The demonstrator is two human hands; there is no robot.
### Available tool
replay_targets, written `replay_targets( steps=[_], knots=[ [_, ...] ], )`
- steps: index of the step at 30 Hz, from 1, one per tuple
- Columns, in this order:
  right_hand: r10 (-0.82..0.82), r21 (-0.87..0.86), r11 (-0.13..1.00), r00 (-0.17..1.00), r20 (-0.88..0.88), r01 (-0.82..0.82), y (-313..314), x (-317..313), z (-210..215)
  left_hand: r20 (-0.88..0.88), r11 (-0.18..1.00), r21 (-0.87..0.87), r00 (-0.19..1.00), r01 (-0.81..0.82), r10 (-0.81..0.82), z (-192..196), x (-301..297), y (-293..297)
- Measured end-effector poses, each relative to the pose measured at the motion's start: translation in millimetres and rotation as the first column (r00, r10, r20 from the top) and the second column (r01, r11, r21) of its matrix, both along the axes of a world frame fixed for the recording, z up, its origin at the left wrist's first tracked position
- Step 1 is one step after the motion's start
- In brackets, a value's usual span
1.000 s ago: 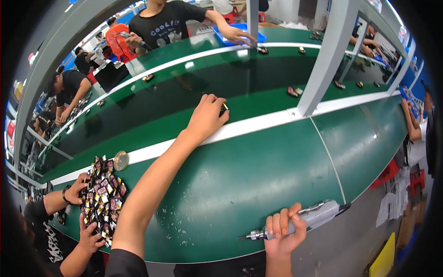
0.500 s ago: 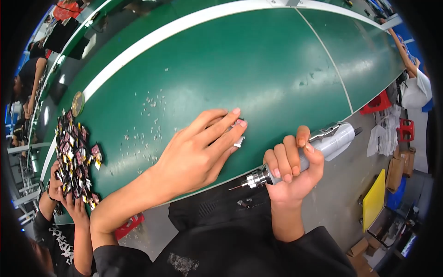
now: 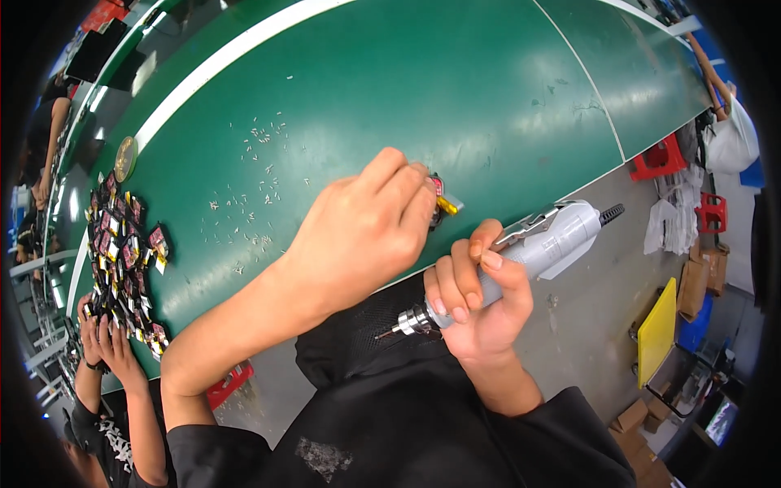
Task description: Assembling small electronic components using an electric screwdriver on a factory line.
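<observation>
Grey power screwdriver [image 3: 553,240], gripped in the right hand [image 3: 480,297], tip [image 3: 388,333] pointing left; just beyond, the left hand [image 3: 370,215] grasps a small pink-and-yellow part [image 3: 445,203] near the green table [image 3: 455,106] edge; I'd steady it, that hand clear of the tip; farther left, pale slivers [image 3: 262,135], heaped similar parts [image 3: 122,252]

Red stools [image 3: 657,160] stand on grey floor [image 3: 582,285].
</observation>
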State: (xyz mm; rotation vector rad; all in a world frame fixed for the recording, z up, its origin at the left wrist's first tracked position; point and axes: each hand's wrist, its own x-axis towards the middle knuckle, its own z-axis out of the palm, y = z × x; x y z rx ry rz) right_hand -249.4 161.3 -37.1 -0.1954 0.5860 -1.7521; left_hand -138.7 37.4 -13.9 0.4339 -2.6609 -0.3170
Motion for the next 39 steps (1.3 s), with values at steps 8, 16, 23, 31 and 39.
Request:
replay_targets(
  steps=[8, 16, 23, 31, 39],
  knots=[
    [-0.037, -0.018, 0.999, 0.998, -0.053, 0.036, 2.3, 1.4, -9.4, -0.125, 0.998, -0.038, 0.991, 0.04, -0.045, -8.9, 1.4, 21.7],
    [0.068, -0.292, 0.943, 0.951, -0.301, -0.16, -4.1, -59.1, 37.5, 0.021, 0.997, -0.006, 0.997, 0.079, -0.078, -2.3, 11.0, 28.4],
    [-0.01, -0.34, 0.922, 0.868, -0.497, -0.184, -47.1, -87.3, 53.1, -0.01, 0.987, -0.134, 0.996, 0.089, -0.091, -15.3, 11.9, 26.0],
    [0.001, -0.328, 0.922, 0.845, -0.534, -0.208, -59.4, -82.6, 37.5, -0.064, 0.989, -0.143, 0.996, 0.046, -0.055, -18.9, 10.8, 30.0],
    [0.087, -0.191, 0.939, 0.734, -0.673, -0.286, -65.0, -73.7, 49.5, -0.082, 0.982, -0.176, 0.994, 0.062, -0.077, -21.9, 9.6, 25.5]
  ],
)
